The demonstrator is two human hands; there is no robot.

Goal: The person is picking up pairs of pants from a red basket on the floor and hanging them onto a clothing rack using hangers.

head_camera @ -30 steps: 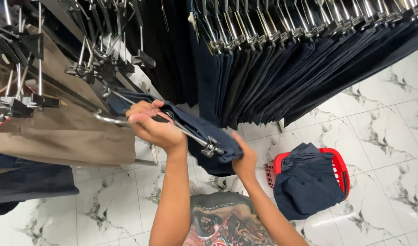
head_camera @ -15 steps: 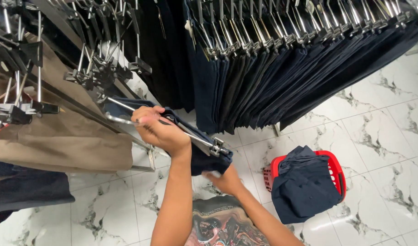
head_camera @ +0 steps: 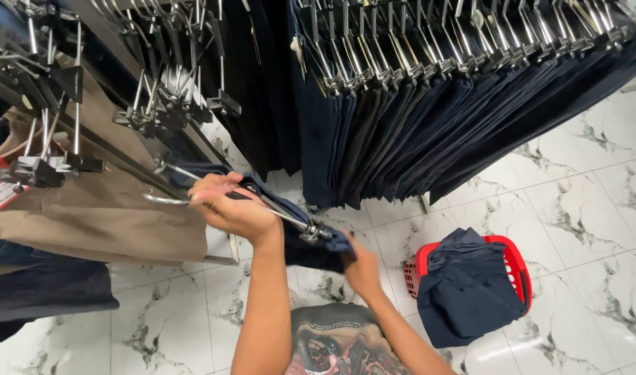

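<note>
Left hand (head_camera: pixel 234 208) clamps the metal clip hanger (head_camera: pixel 290 221) level, while your right hand (head_camera: pixel 363 267) pinches the navy trousers (head_camera: pixel 311 246) hem, keeping the fabric taut beneath the clips.

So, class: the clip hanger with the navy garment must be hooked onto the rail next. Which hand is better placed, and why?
Left. The left hand already grips the clip hanger beside its hook, close to the rail. The right hand sits lower, holding the navy garment.
</note>
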